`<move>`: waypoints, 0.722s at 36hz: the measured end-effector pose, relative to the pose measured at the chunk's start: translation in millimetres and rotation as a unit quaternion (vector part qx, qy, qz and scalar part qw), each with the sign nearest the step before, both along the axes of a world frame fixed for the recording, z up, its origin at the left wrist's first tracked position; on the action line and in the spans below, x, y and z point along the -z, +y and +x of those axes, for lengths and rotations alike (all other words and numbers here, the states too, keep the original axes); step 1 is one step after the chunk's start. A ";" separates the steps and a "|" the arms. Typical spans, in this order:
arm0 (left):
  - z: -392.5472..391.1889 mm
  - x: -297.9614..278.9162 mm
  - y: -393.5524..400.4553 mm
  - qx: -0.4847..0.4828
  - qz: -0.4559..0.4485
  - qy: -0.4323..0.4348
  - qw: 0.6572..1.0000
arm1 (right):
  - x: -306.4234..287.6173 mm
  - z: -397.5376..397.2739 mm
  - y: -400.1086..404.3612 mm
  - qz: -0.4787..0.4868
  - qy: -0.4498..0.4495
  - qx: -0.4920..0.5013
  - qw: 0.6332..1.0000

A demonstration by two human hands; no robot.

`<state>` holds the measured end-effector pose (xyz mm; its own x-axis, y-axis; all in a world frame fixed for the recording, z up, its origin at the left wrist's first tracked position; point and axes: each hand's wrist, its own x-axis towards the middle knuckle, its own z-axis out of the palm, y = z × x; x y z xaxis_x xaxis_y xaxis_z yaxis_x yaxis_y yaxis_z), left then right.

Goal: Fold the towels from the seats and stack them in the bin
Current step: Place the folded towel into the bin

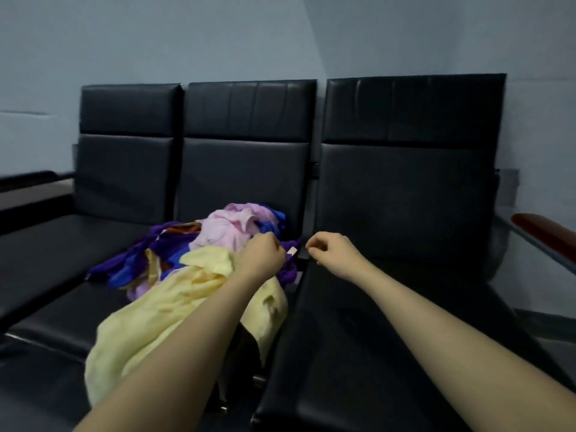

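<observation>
A heap of towels lies on the middle black seat (78,310): a yellow towel (174,310) in front, a pink towel (227,229) behind it, and a purple towel (131,260) and a blue one (271,222) underneath. My left hand (261,254) is over the right side of the heap, fingers curled on the purple towel's edge beside its white tag (293,251). My right hand (330,251) hovers at the gap between the middle and right seats, fingers curled with thumb against forefinger, nothing visible in it. No bin is in view.
Three black padded seats stand against a pale wall; the right seat (389,322) and the left seat (62,244) carry nothing. A red-brown armrest (545,232) sticks out at the far right. A dark ledge (28,188) runs along the left.
</observation>
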<state>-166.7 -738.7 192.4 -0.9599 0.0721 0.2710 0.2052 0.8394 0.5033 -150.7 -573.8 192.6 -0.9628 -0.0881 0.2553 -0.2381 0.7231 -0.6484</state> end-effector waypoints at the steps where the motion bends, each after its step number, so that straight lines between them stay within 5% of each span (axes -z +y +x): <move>1: -4.6 5.1 -15.4 -0.009 -0.025 -0.004 1.000 | 6.9 -8.5 -16.8 -0.003 0.002 -0.020 1.000; 5: -14.1 25.8 -60.4 -0.050 -0.137 -0.053 0.988 | 28.4 -27.3 -62.8 -0.016 -0.024 -0.059 0.998; 11: -22.3 64.3 -106.1 -0.109 -0.157 -0.124 0.974 | 62.1 -49.8 -109.0 -0.007 -0.149 -0.100 0.984; 14: -24.1 78.5 -118.0 -0.126 -0.199 -0.086 0.968 | 83.4 -60.5 -119.5 -0.028 -0.187 -0.108 0.976; 21: -22.9 77.9 -125.5 -0.116 -0.240 -0.021 0.964 | 100.8 -61.8 -123.7 0.041 -0.107 -0.090 0.989; 26: -11.4 64.1 -115.7 -0.119 -0.182 0.061 0.974 | 89.7 -58.5 -117.7 0.016 -0.026 -0.038 0.999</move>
<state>-178.1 -854.3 128.3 -0.9235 -0.0360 0.3819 0.0225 0.9888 0.1475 -209.1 -691.5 102.9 -0.9648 -0.1684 0.2020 -0.2601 0.7242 -0.6387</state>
